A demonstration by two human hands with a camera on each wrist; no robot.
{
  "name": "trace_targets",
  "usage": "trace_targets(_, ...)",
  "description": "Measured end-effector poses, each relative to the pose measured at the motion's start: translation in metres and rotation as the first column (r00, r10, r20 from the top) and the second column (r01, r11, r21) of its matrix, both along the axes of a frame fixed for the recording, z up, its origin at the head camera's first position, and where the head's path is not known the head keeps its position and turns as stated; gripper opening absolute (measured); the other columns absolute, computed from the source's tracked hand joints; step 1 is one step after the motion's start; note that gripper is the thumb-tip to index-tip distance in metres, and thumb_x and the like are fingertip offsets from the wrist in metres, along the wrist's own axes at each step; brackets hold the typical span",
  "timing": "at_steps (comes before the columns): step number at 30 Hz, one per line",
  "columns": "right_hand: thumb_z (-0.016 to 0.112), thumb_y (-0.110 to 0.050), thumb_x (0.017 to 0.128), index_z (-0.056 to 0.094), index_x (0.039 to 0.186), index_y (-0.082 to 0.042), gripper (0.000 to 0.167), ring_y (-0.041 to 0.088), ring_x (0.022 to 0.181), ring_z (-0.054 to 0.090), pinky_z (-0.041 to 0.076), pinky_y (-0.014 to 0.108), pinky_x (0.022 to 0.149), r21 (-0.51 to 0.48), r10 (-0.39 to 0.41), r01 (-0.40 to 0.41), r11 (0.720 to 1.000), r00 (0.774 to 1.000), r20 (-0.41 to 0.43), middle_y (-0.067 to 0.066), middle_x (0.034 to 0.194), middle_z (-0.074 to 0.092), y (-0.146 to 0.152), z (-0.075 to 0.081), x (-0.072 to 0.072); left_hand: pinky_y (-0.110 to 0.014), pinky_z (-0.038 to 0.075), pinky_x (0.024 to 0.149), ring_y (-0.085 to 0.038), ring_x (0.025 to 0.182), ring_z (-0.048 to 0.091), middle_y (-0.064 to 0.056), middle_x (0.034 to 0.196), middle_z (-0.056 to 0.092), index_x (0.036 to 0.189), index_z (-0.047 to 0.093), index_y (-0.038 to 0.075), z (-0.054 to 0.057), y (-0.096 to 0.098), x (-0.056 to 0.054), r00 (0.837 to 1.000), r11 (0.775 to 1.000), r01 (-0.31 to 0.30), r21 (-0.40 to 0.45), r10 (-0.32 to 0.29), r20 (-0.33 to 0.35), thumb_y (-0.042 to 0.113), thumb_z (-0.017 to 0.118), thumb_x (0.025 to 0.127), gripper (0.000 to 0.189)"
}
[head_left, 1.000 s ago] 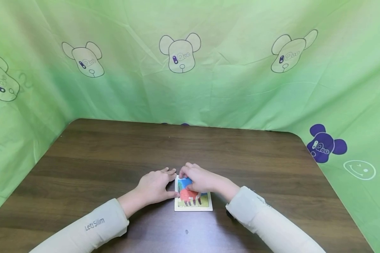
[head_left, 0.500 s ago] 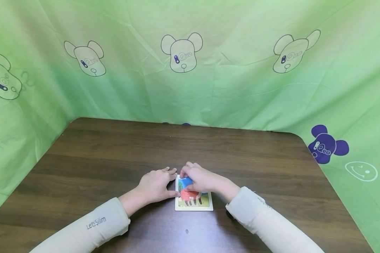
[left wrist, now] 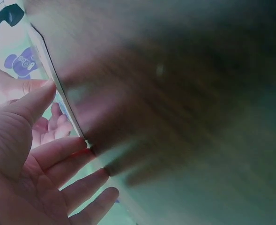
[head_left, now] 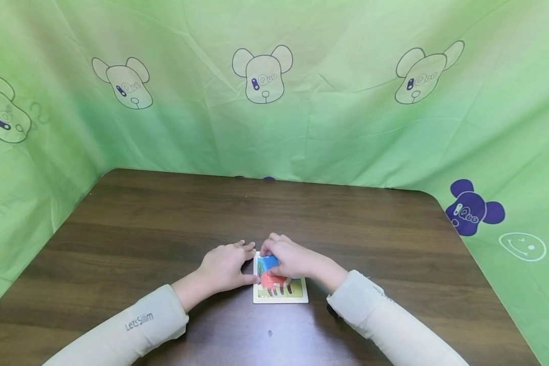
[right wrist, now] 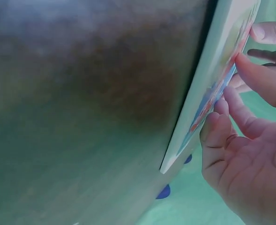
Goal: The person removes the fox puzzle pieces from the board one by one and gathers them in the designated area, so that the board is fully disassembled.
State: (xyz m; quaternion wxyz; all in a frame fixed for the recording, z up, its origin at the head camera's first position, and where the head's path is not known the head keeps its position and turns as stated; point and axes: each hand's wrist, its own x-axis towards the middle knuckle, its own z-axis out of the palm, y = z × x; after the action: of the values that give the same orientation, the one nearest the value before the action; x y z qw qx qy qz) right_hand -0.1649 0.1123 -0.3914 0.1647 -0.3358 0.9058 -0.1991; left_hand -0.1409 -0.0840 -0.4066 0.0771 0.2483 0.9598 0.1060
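A small white-framed picture puzzle [head_left: 280,301] lies flat on the table, showing an orange-red animal on grass under blue sky. My left hand [head_left: 224,267] is at its left side, thumb on the frame edge, fingers stretched toward the far left corner. In the left wrist view, the fingertips [left wrist: 88,145] meet the tabletop beside the frame. My right hand [head_left: 295,259] comes over the picture from the right and covers its upper right part. Its thumb and curled fingers pinch a blue puzzle piece [head_left: 268,262] at the upper left. The right wrist view shows those fingertips [right wrist: 217,124] down on the picture.
The brown wooden table [head_left: 164,218] spreads around the puzzle. A green curtain [head_left: 187,127] with bear-head prints hangs behind it and along both sides. A small dark mark [head_left: 270,334] shows on the tabletop near the front.
The right thumb and fingers shift very slightly over the blue area. The left hand stays at the frame's left side, and the puzzle keeps its place on the table.
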Motion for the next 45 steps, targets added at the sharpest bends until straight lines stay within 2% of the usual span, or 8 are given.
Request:
trace_targets(3, 0.077, -0.009, 0.082, 0.065, 0.1, -0.006, 0.022, 0.023, 0.098, 0.048, 0.044, 0.035, 0.088, 0.007, 0.005, -0.005, 1.0, 1.0, 0.019, 0.005, 0.101, 0.053, -0.0016, 0.0003, -0.0006, -0.052, 0.056, 0.089, -0.028, 0.136, 0.053, -0.002, 0.143, 0.059, 0.133, 0.066, 0.021, -0.0004, -0.0002, 0.0001, 1.0, 1.0, 0.001, 0.008, -0.001, -0.004, 0.056, 0.074, 0.081, 0.064)
trace_targets(7, 0.076, -0.008, 0.083, 0.064, 0.103, -0.006, 0.024, 0.024, 0.1, 0.049, 0.046, 0.036, 0.089, 0.007, 0.001, -0.001, 1.0, 1.0, 0.031, 0.006, 0.102, 0.052, -0.0021, 0.0003, 0.0, -0.052, 0.055, 0.09, -0.029, 0.136, 0.053, -0.003, 0.143, 0.059, 0.132, 0.066, 0.021, -0.0004, -0.0006, 0.0003, 1.0, 1.0, 0.004, 0.013, -0.004, -0.008, 0.056, 0.075, 0.081, 0.062)
trace_targets(14, 0.079, -0.013, 0.082, 0.066, 0.109, -0.004, 0.031, 0.021, 0.096, 0.051, 0.047, 0.033, 0.086, -0.009, 0.037, -0.037, 0.999, 0.998, -0.059, 0.005, 0.103, 0.056, 0.0005, 0.0006, 0.0018, -0.052, 0.056, 0.088, -0.028, 0.136, 0.053, -0.002, 0.143, 0.059, 0.133, 0.066, 0.021, 0.0004, -0.0019, 0.001, 1.0, 1.0, -0.001, 0.005, 0.001, -0.001, 0.057, 0.074, 0.081, 0.064)
trace_targets(20, 0.079, -0.015, 0.083, 0.066, 0.112, -0.003, 0.034, 0.023, 0.098, 0.05, 0.048, 0.036, 0.089, 0.012, 0.039, -0.038, 0.999, 0.997, -0.07, 0.007, 0.106, 0.056, -0.0032, 0.0021, 0.0037, -0.052, 0.056, 0.089, -0.028, 0.136, 0.053, -0.002, 0.144, 0.058, 0.133, 0.066, 0.021, 0.0018, -0.0021, -0.0002, 1.0, 1.0, -0.002, -0.015, 0.002, -0.005, 0.059, 0.074, 0.08, 0.065)
trace_targets(28, 0.079, -0.012, 0.083, 0.063, 0.109, -0.004, 0.032, 0.024, 0.102, 0.048, 0.047, 0.039, 0.093, 0.043, 0.01, -0.009, 0.999, 1.0, -0.009, 0.007, 0.108, 0.054, -0.0062, 0.0012, 0.0015, -0.051, 0.055, 0.09, -0.026, 0.137, 0.052, 0.0, 0.145, 0.057, 0.135, 0.064, 0.023, 0.002, -0.0003, -0.0025, 1.0, 0.999, -0.006, -0.045, 0.008, 0.026, 0.062, 0.073, 0.079, 0.068)
trace_targets(37, 0.078, -0.011, 0.084, 0.061, 0.111, -0.005, 0.032, 0.024, 0.107, 0.045, 0.045, 0.04, 0.095, 0.054, -0.028, 0.025, 0.998, 0.998, 0.058, 0.006, 0.111, 0.052, -0.008, 0.0021, 0.0, -0.052, 0.055, 0.091, -0.027, 0.137, 0.052, -0.001, 0.146, 0.057, 0.135, 0.064, 0.023, 0.0027, -0.0003, -0.0028, 0.999, 0.999, -0.01, -0.041, 0.011, 0.033, 0.063, 0.073, 0.079, 0.069)
trace_targets(45, 0.077, -0.009, 0.084, 0.057, 0.108, -0.006, 0.031, 0.025, 0.107, 0.046, 0.043, 0.04, 0.096, 0.009, -0.008, 0.008, 1.0, 0.998, 0.067, 0.007, 0.111, 0.052, -0.0068, -0.0002, -0.0021, -0.052, 0.054, 0.094, -0.027, 0.138, 0.051, -0.001, 0.146, 0.056, 0.135, 0.064, 0.023, 0.0037, -0.001, -0.0022, 0.999, 0.999, -0.01, -0.036, 0.011, 0.035, 0.061, 0.073, 0.08, 0.068)
